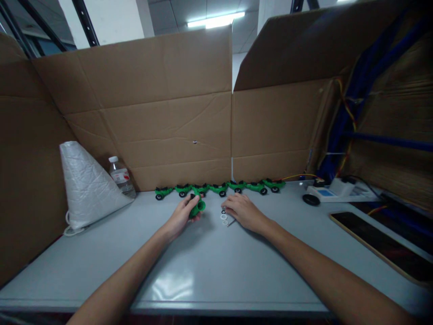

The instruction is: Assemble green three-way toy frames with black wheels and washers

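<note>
My left hand (180, 217) is closed around a green plastic toy part (200, 206), which has a round hollow opening facing me and a black piece near the thumb. My right hand (246, 212) rests low over the tabletop, its fingers drawn together at the small parts; what they pinch, if anything, is too small to tell. By these fingertips lie white rings (223, 217), a small black ring (223, 211) and a thin pin-like piece (231, 223). Behind both hands, several green toy vehicles (218, 189) with black wheels stand in a row.
Cardboard walls (169, 135) enclose the grey table (203, 266). At left are a silvery padded bag (88, 189) and a water bottle (121, 176). On the right are a power strip (338, 192) with cables, a black disc (310, 199) and a dark flat slab (379, 243).
</note>
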The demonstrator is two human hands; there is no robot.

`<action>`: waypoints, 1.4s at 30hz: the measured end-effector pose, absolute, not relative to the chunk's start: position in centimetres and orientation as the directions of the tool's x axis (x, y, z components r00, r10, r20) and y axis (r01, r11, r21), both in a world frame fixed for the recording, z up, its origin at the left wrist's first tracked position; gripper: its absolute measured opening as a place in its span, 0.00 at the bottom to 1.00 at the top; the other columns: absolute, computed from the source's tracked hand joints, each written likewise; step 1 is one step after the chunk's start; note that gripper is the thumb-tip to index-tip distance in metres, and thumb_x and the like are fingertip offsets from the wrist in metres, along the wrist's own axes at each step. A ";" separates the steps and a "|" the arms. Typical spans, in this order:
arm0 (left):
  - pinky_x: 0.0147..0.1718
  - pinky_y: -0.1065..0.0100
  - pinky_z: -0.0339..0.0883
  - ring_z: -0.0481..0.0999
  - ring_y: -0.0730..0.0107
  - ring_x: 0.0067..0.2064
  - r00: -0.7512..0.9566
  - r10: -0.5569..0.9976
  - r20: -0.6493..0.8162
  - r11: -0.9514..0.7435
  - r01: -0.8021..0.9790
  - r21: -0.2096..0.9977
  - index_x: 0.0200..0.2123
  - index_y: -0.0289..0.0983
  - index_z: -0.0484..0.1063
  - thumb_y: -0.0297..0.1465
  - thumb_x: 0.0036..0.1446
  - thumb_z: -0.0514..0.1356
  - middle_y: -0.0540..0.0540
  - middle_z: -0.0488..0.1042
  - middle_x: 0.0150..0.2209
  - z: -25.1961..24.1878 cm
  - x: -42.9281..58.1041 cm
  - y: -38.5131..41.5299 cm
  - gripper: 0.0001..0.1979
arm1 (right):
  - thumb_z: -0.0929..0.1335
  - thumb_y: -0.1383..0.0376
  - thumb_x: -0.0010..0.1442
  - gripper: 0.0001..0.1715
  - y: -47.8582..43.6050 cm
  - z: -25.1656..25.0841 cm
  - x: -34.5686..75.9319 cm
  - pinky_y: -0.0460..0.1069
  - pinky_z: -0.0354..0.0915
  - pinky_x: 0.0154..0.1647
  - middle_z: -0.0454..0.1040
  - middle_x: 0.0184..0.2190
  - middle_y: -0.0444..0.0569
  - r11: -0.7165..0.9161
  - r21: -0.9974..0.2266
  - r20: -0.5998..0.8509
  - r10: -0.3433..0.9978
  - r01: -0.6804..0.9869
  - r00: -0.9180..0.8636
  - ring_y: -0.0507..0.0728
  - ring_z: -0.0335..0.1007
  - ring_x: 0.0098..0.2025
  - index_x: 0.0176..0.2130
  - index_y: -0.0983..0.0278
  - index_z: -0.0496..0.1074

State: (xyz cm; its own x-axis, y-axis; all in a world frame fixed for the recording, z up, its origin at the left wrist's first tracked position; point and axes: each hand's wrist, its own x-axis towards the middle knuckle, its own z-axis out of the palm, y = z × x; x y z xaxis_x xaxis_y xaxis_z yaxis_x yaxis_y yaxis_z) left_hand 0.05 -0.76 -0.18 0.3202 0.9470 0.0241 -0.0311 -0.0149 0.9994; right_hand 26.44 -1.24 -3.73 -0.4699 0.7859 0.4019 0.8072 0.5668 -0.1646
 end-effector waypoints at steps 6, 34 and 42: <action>0.23 0.74 0.55 0.68 0.77 0.26 0.328 0.942 0.064 -0.069 0.004 0.998 0.53 0.39 0.74 0.53 0.57 0.69 0.50 0.71 0.33 0.3 0.1 -1.2 0.29 | 0.67 0.66 0.73 0.10 -1.2 -3.8 26.5 0.54 0.56 0.48 0.78 0.45 0.52 0.561 -0.168 0.419 0.785 0.811 -0.457 0.62 0.67 0.49 0.49 0.60 0.78; 0.28 0.76 0.60 0.75 0.71 0.35 0.259 0.966 0.023 -0.016 -0.028 0.999 0.54 0.39 0.74 0.54 0.56 0.69 0.49 0.72 0.37 0.8 0.4 -1.6 0.31 | 0.73 0.56 0.68 0.10 -2.1 -3.0 26.1 0.53 0.57 0.51 0.77 0.39 0.47 0.619 -0.299 0.348 0.779 0.726 -0.521 0.59 0.68 0.46 0.42 0.60 0.76; 0.27 0.76 0.60 0.76 0.72 0.35 0.261 0.965 0.022 -0.013 -0.037 0.999 0.54 0.39 0.74 0.54 0.55 0.70 0.49 0.71 0.37 0.6 0.3 -1.5 0.32 | 0.70 0.59 0.71 0.07 -2.1 -3.2 26.2 0.55 0.57 0.53 0.76 0.45 0.49 0.646 -0.276 0.338 0.759 0.712 -0.557 0.61 0.67 0.50 0.43 0.59 0.76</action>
State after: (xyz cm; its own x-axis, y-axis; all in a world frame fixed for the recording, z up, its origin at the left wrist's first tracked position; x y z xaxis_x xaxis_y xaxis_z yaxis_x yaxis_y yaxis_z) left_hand 0.32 -1.47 0.63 0.2611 0.9651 0.0222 -0.0371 -0.0130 0.9992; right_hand 26.20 -2.12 -3.17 -0.5571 0.7586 0.3379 0.7118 0.6458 -0.2762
